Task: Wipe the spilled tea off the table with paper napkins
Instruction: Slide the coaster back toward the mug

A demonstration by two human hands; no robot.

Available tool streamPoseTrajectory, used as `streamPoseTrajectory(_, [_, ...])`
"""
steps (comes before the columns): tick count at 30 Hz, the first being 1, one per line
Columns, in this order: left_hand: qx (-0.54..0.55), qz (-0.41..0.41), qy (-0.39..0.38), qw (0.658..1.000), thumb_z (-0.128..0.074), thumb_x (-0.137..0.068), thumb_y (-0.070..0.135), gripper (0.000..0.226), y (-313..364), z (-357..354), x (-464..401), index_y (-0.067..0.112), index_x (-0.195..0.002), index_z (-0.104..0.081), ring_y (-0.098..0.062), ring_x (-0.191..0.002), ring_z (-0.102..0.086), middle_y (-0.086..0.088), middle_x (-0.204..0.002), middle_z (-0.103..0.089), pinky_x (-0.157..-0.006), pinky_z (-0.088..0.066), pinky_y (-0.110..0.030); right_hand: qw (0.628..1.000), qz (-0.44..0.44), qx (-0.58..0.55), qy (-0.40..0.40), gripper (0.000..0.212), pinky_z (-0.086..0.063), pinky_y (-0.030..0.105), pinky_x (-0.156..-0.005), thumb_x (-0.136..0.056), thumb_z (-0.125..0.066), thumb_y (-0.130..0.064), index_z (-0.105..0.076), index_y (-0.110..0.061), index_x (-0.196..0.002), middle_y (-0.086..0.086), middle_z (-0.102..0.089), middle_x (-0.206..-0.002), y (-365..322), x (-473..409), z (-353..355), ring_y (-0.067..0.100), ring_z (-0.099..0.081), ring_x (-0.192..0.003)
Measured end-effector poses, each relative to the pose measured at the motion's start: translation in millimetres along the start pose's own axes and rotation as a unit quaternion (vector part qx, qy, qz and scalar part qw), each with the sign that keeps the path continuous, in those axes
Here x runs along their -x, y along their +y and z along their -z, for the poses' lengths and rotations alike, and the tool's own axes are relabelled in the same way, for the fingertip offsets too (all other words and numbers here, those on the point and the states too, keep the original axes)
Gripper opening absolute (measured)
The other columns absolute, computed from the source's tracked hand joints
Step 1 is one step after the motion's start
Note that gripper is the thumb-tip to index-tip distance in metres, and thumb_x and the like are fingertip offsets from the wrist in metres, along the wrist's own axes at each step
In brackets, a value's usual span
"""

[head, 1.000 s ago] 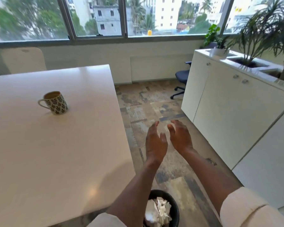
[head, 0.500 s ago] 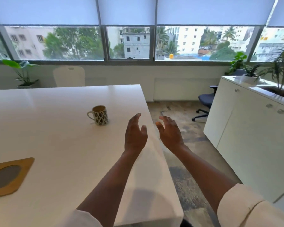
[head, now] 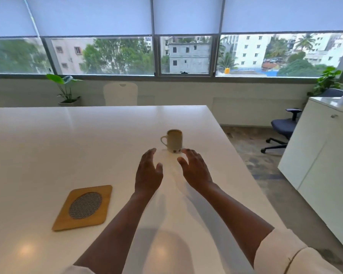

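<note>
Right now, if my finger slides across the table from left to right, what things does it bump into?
Wooden trivet → left hand → mug → right hand. Both hands are open and empty, just in front of the mug.

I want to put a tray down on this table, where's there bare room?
The table is bare left of the mug and beyond the wooden trivet, out to the far edge. It is tighter at the mug, where the left hand and right hand hover, both empty.
</note>
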State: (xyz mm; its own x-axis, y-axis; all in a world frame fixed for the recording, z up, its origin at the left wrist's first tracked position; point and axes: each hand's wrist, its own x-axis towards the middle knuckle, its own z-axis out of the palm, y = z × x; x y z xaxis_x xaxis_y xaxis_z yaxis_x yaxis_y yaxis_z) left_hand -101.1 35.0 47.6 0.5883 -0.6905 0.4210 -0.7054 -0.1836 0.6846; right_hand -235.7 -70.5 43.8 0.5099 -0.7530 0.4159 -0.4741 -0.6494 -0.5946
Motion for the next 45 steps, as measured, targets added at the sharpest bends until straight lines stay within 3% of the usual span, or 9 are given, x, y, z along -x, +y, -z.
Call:
streamPoseTrajectory(7, [-0.040,0.010,-0.003,0.999,-0.059,-0.091,0.007,0.049,-93,71,7,0.004,-0.139,-0.050,-0.027,-0.139,-0.043,-0.014,-0.145,-0.051,-0.116,-0.034,-0.037,0.996,0.008,-0.035,-0.080,0.040,-0.039,0.035,-0.105,-0.097,-0.052,-0.036,-0.052,-0.019,-0.133,0.002,-0.055,-0.138,-69,15,-85,0.022,-0.050,-0.128])
streamPoseTrajectory(16, [-0.041,0.070,0.003,0.997,-0.059,-0.093,0.011,0.049,-167,134,33,0.010,-0.141,-0.049,-0.022,-0.142,-0.039,-0.009,-0.149,-0.047,-0.117,-0.032,-0.034,0.984,0.054,-0.018,-0.166,0.048,-0.042,0.037,-0.106,-0.097,-0.055,-0.036,-0.047,-0.016,-0.140,0.006,-0.054,-0.141,-125,33,-153,0.024,-0.050,-0.130])
streamPoseTrajectory(20, [-0.055,0.069,-0.009,0.996,-0.062,-0.092,0.012,0.050,-195,156,46,0.010,-0.140,-0.050,-0.022,-0.142,-0.039,-0.009,-0.148,-0.048,-0.115,-0.032,-0.033,0.974,0.059,-0.008,-0.218,0.057,-0.040,0.040,-0.110,-0.094,-0.059,-0.039,-0.042,-0.018,-0.144,0.006,-0.051,-0.145,-130,43,-169,0.024,-0.047,-0.133])
streamPoseTrajectory(25, [-0.071,0.058,-0.028,0.995,-0.067,-0.088,0.019,0.054,-231,183,62,0.011,-0.139,-0.049,-0.025,-0.137,-0.043,-0.008,-0.140,-0.052,-0.114,-0.037,-0.042,0.963,0.086,0.002,-0.257,0.076,-0.035,0.040,-0.113,-0.087,-0.066,-0.050,-0.033,-0.020,-0.149,0.004,-0.045,-0.150,-130,48,-174,0.024,-0.037,-0.139])
streamPoseTrajectory(29, [-0.065,0.078,-0.107,0.989,-0.068,-0.089,0.037,0.074,-242,195,76,0.015,-0.150,-0.034,-0.028,-0.144,-0.033,-0.010,-0.151,-0.041,-0.114,-0.034,-0.049,0.939,0.096,0.000,-0.331,0.101,-0.028,0.042,-0.117,-0.075,-0.073,-0.061,-0.021,-0.025,-0.154,0.003,-0.034,-0.157,-125,46,-165,0.023,-0.022,-0.147])
streamPoseTrajectory(32, [-0.064,0.084,-0.161,0.981,-0.069,-0.084,0.055,0.096,-244,202,79,0.025,-0.157,-0.016,-0.019,-0.154,-0.007,-0.001,-0.163,-0.022,-0.122,-0.021,-0.044,0.912,0.105,0.029,-0.396,0.121,-0.017,0.044,-0.121,-0.064,-0.074,-0.073,-0.009,-0.029,-0.156,0.000,-0.018,-0.164,-124,44,-159,0.021,-0.006,-0.151])
streamPoseTrajectory(35, [-0.084,0.092,-0.199,0.972,-0.072,-0.074,0.066,0.115,-243,206,79,0.032,-0.158,-0.002,-0.014,-0.153,0.006,0.001,-0.167,-0.007,-0.122,-0.018,-0.042,0.899,0.109,0.070,-0.419,0.130,-0.006,0.043,-0.123,-0.062,-0.077,-0.071,0.001,-0.030,-0.157,-0.001,-0.004,-0.166,-126,42,-161,0.022,0.005,-0.152])
streamPoseTrajectory(42, [-0.098,0.113,-0.222,0.964,-0.073,-0.054,0.079,0.135,-244,208,79,0.040,-0.156,0.006,-0.017,-0.154,0.003,-0.006,-0.167,0.000,-0.120,-0.017,-0.044,0.893,0.113,0.080,-0.428,0.135,0.003,0.041,-0.121,-0.061,-0.082,-0.065,0.005,-0.027,-0.157,0.003,0.001,-0.166,-134,35,-163,0.025,0.008,-0.152])
streamPoseTrajectory(45, [-0.090,0.113,-0.209,0.967,-0.076,-0.055,0.075,0.137,-244,206,78,0.032,-0.158,0.003,-0.016,-0.154,0.001,-0.006,-0.167,-0.004,-0.121,-0.015,-0.042,0.896,0.117,0.067,-0.423,0.135,0.002,0.043,-0.124,-0.061,-0.082,-0.065,0.004,-0.027,-0.157,0.001,-0.001,-0.166,-133,35,-163,0.021,0.006,-0.152])
